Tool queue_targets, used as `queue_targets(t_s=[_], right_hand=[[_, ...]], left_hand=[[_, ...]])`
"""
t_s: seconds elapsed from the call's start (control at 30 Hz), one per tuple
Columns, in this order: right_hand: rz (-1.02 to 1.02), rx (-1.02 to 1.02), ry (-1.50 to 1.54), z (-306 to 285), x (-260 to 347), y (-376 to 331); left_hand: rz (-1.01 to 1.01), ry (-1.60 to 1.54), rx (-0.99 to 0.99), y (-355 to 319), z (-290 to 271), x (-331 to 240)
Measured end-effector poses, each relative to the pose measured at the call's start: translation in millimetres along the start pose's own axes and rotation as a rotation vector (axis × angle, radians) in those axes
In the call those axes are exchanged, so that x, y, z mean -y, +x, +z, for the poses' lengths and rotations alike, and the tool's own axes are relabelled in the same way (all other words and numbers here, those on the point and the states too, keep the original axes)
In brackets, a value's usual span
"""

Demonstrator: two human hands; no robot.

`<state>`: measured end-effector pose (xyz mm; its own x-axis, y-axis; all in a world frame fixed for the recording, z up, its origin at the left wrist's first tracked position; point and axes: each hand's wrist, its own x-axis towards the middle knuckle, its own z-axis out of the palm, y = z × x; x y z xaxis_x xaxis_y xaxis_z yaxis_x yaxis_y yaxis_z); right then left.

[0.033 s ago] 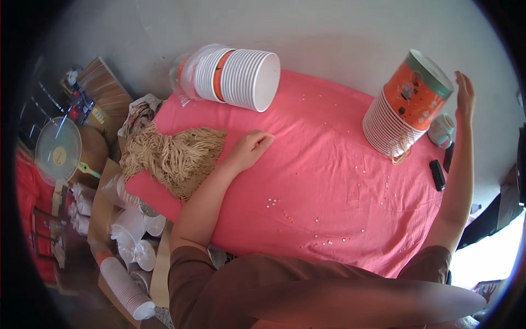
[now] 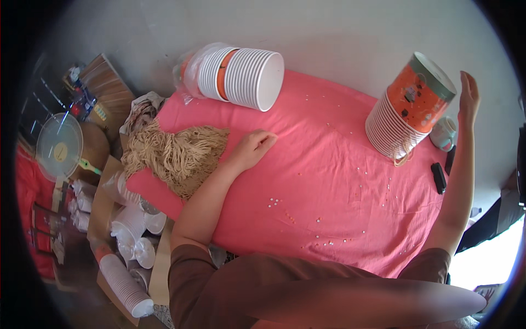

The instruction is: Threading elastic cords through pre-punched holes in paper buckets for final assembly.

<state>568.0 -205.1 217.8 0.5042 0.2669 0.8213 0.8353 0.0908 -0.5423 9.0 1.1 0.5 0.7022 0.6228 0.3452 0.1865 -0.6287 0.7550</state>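
Small pale and orange dots (image 2: 274,203) are scattered over a pink-covered desk (image 2: 350,186); the left hand (image 2: 256,147) rests on it beside beige cords (image 2: 178,156), fingers bent, its grip impossible to tell; the right hand (image 2: 469,98) is raised, released, fingers straight, near an upturned orange-and-white bucket stack (image 2: 404,109); farther back, another bucket stack (image 2: 246,78) lies sideways

Glare bleaches the lower right, fisheye edges blackened.
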Motion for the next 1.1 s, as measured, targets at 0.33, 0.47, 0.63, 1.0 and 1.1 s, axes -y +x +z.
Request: queue_targets(t_s=[0.33,0.47,0.63,1.0,1.1], right_hand=[[-0.636,0.699,0.057,183.9,199.3,-195.5],[-0.491,0.866,0.254,260.8,197.2,-261.4],[-0.230,0.778,0.431,334.6,197.5,-306.0],[-0.041,0.818,0.347,349.9,203.0,-326.1],[-0.031,0.805,0.318,350.5,202.7,-327.7]], left_hand=[[0.057,0.019,-0.222,-5.6,-8.5,2.5],[0.063,0.060,-0.454,3.8,-15.5,31.0],[-0.071,-0.101,-0.537,6.4,-17.7,22.6],[-0.073,0.049,-0.517,9.5,-23.5,36.5],[-0.082,0.065,-0.528,10.0,-22.2,35.5]])
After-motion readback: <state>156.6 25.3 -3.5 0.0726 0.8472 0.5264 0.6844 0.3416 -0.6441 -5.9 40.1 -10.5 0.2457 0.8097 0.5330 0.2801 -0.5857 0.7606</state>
